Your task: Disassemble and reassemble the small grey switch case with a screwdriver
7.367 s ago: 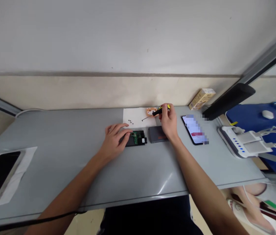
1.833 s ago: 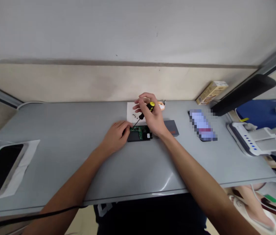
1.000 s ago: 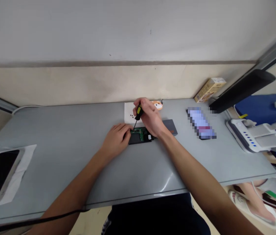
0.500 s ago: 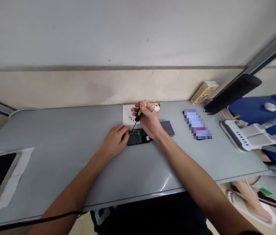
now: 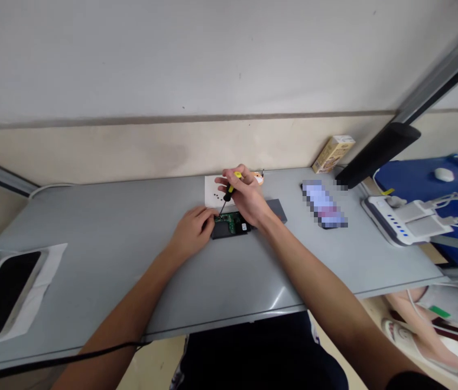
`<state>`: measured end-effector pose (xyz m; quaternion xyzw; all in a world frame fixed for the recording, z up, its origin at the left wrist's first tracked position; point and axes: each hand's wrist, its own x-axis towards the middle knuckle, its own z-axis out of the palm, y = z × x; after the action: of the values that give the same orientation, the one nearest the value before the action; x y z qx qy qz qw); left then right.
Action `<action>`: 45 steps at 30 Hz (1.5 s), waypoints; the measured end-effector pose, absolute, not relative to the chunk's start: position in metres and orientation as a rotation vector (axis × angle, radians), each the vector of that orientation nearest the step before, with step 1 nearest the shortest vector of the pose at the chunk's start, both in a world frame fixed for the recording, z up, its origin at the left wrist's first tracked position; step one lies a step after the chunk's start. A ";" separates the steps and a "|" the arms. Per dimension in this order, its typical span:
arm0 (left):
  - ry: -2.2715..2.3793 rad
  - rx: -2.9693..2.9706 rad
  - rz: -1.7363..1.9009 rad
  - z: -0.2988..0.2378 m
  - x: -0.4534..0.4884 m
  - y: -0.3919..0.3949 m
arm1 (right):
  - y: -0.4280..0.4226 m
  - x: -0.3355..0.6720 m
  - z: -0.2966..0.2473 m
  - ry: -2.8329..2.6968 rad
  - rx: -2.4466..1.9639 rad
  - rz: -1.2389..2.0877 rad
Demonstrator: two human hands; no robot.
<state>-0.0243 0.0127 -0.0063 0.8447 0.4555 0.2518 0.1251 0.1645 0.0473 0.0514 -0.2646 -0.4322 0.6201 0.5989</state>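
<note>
One open black case (image 5: 220, 231) with a green circuit board (image 5: 232, 221) lies on the grey table (image 5: 111, 260), near the centre of the frame. The left hand (image 5: 192, 227) is at the left end of the case, its fingers close together and bent, with their tips at the upper left corner; whether they grip it, I cannot tell. The right hand (image 5: 248, 199) holds a screwdriver (image 5: 232, 187) by its black and yellow handle, with some fingers extended toward the left. Its shaft slants down and left, and its tip comes just beside the left fingertips. The right hand is above the right end of the case and partly covers it. The left forearm rises from the lower left of the frame, the right forearm from the lower right.
</note>
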 end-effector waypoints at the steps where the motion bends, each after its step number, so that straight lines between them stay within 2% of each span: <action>1: 1.336 2.459 0.732 -0.006 -0.024 0.013 | 0.047 0.164 0.052 -0.991 -0.620 1.425; 6: 1.326 2.458 0.739 -0.008 -0.025 0.013 | 0.044 0.162 0.053 -1.042 -0.710 1.297; 11: 1.340 2.448 0.740 -0.008 -0.025 0.014 | 0.043 0.167 0.055 -1.138 -0.600 1.448; 14: 1.325 2.461 0.727 -0.007 -0.025 0.014 | 0.044 0.169 0.054 -1.167 -0.627 1.430; 20: 1.320 2.477 0.661 -0.002 -0.024 0.012 | 0.053 0.176 0.038 -1.244 -0.869 1.024; 23: 1.321 2.491 0.620 0.003 -0.023 0.011 | 0.057 0.180 0.032 -1.412 -0.871 0.931; 28: 1.301 2.468 0.552 0.011 -0.027 0.008 | 0.050 0.200 0.056 -1.504 -0.749 0.869; 31: 1.304 2.413 0.507 0.015 -0.032 0.005 | 0.036 0.233 0.075 -1.623 -0.923 0.624; 34: 1.266 2.414 0.455 0.017 -0.036 0.004 | 0.017 0.273 0.076 -2.044 -1.167 0.505; 38: 1.222 2.397 0.433 0.020 -0.040 0.005 | -0.001 0.308 0.060 -2.504 -1.463 0.496; 41: 1.227 2.290 0.440 0.022 -0.044 0.005 | -0.002 0.318 0.058 -2.518 -1.538 0.533; 45: 1.265 2.181 0.428 0.021 -0.047 0.004 | 0.006 0.314 0.074 -2.443 -1.528 0.767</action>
<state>-0.0470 0.0043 0.0207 0.8167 0.4738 0.1603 0.2877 0.3143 0.0060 0.0737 -0.5107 -0.8167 0.2564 0.0800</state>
